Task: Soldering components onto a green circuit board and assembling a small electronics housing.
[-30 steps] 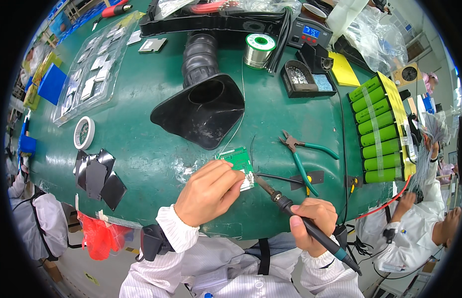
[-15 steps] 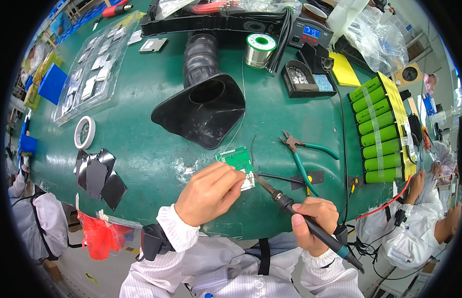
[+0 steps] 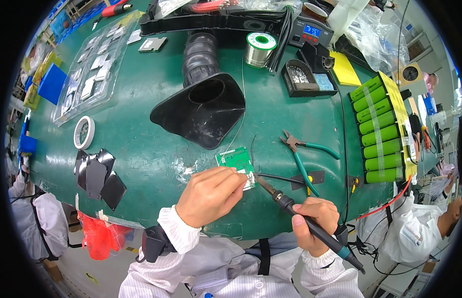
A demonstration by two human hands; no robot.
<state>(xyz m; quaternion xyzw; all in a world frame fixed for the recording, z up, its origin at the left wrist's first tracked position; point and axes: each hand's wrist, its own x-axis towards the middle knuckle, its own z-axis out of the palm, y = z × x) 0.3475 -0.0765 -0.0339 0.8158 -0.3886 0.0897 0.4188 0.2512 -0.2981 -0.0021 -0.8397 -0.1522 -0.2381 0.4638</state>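
Note:
A small green circuit board (image 3: pixel 235 158) lies on the bench in front of me. My left hand (image 3: pixel 211 194) is over its lower left part, fingertips pinched together. A thin solder wire (image 3: pixel 236 134) runs from the spool (image 3: pixel 259 50) down to these fingers, which hide its end. In my right hand (image 3: pixel 315 223) is a soldering iron (image 3: pixel 310 224), held like a pen. Its tip reaches the board's right edge, close to my left fingertips; whether it touches a joint is too small to tell. Right of the board lie teal-handled cutters (image 3: pixel 305 158), jaws apart.
A black fume-extractor hood (image 3: pixel 203 111) stands beyond the board. At right are a green battery pack (image 3: pixel 377 131), an iron stand (image 3: pixel 310 79) and a soldering station (image 3: pixel 310 34). Dark sheets (image 3: pixel 99 176), a tape roll (image 3: pixel 84 132) and a clear tray (image 3: pixel 94 69) lie left.
My left hand has shifted very slightly, and the iron is nearly still at the board's edge. At the right, a co-worker's arm has moved away from beside the battery pack.

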